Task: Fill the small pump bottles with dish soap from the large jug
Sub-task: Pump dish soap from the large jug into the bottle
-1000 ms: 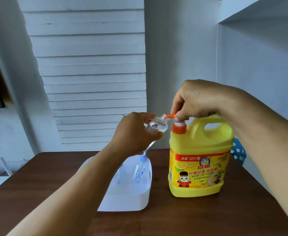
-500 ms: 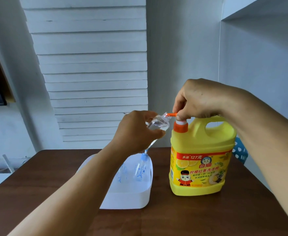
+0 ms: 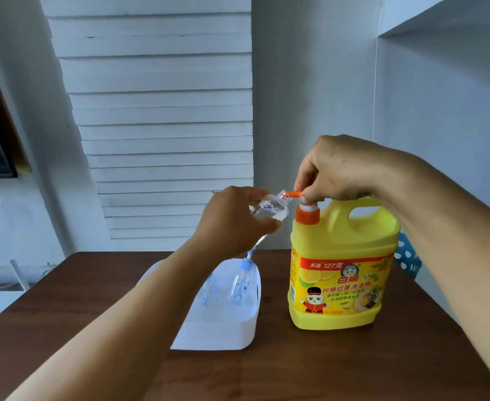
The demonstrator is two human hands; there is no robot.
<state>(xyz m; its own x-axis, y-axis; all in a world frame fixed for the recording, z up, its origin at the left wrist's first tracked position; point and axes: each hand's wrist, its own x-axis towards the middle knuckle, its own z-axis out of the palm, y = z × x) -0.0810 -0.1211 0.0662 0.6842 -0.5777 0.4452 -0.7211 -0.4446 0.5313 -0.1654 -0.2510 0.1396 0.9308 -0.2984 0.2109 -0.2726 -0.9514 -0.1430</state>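
Head view shows the fingers [image 3: 306,195] of the right hand [image 3: 345,169] curled down onto the orange pump head [image 3: 293,194] of the big yellow jug [image 3: 343,256], pressing on it from above, while the fingers [image 3: 270,225] of the left hand [image 3: 232,224] are wrapped round a small clear bottle [image 3: 270,208], tilted so that its open mouth meets the tip of the orange spout. That bottle looks clear; how much soap is in it cannot be told from here. Its pump cap, if it has one, is not seen on it. Below the left hand a white tub [image 3: 217,334] stands on the brown worktop [image 3: 353,366], just left of the jug, and in it stand at least two more small clear bottles with blue print; one [image 3: 239,282] wears a blue pump cap, the other [image 3: 209,290] is partly hidden by the forearm. Both look empty, though the plastic is too faint to be sure. My reading is that the job is near its start: the first bottle is being pumped full, and the ones in the tub are yet to be filled. After filling, the held bottle will need capping and setting down.
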